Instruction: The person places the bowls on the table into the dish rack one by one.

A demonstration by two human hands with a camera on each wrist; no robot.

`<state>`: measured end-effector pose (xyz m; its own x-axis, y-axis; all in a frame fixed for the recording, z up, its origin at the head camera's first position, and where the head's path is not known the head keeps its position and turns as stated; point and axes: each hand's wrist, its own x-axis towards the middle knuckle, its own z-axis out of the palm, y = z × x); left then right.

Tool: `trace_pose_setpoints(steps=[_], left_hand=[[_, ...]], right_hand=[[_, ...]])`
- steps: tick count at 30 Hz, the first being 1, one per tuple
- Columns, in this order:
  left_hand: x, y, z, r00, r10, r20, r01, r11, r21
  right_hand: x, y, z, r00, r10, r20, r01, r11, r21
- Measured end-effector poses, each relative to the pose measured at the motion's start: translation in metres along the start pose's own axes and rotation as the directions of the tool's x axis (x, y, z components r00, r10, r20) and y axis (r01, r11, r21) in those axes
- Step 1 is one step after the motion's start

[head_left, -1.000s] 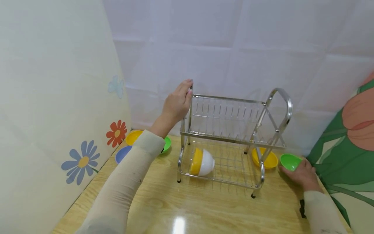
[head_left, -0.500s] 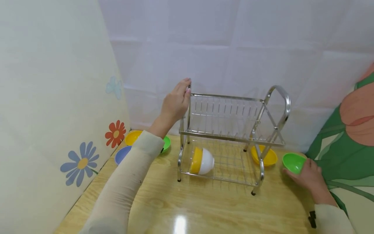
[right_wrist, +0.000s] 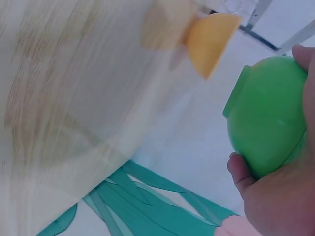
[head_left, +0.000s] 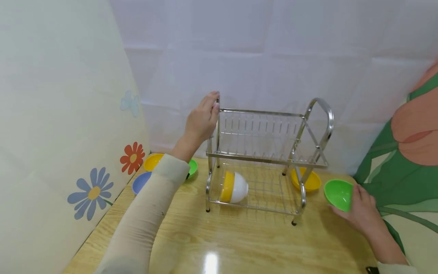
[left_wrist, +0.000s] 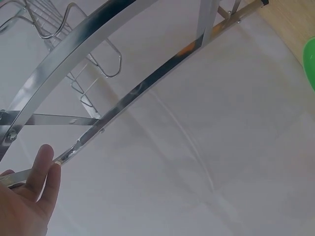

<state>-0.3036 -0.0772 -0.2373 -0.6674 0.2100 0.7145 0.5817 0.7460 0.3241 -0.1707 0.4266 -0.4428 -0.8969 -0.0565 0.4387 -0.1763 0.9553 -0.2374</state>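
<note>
My left hand (head_left: 201, 121) grips the top left end of a two-tier chrome dish rack (head_left: 251, 158). In the left wrist view, its fingers (left_wrist: 38, 179) wrap the curved metal tube. Over at the right, my right hand (head_left: 363, 213) holds a green bowl (head_left: 337, 193) by its side, mouth tipped up toward the head camera. The right wrist view shows that bowl's underside (right_wrist: 268, 115) raised above the tabletop, thumb and fingers on opposite sides. On the rack's lower tier, at the left, a white bowl (head_left: 240, 188) and a yellow bowl (head_left: 227, 186) lie sideways, nested together.
A yellow bowl (head_left: 309, 180) stands behind the rack's right legs. Left of the rack are another yellow bowl (head_left: 151, 161), a blue bowl (head_left: 139, 182) and a green bowl (head_left: 193, 167), partly behind my left arm. A white cloth backdrop (head_left: 239, 68) hangs close behind the rack.
My right hand has lifted the green bowl from its place on the table and brought it nearer the camera. My left hand has kept its grip on the rack.
</note>
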Motion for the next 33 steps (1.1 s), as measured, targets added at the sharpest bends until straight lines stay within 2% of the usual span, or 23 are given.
trace_pose_setpoints(steps=[24,33], left_hand=[[0.002,-0.001,-0.001,0.998,-0.028,0.064,0.026,0.999,0.021],[0.0,-0.003,-0.005,0.995,-0.038,0.094,0.034,0.998,0.046]], right_hand=[[-0.019,-0.063,-0.026,0.998,-0.062,-0.027,0.063,0.998,0.03],[-0.02,-0.102,-0.035,0.994,-0.082,0.075,0.078,0.996,0.046]])
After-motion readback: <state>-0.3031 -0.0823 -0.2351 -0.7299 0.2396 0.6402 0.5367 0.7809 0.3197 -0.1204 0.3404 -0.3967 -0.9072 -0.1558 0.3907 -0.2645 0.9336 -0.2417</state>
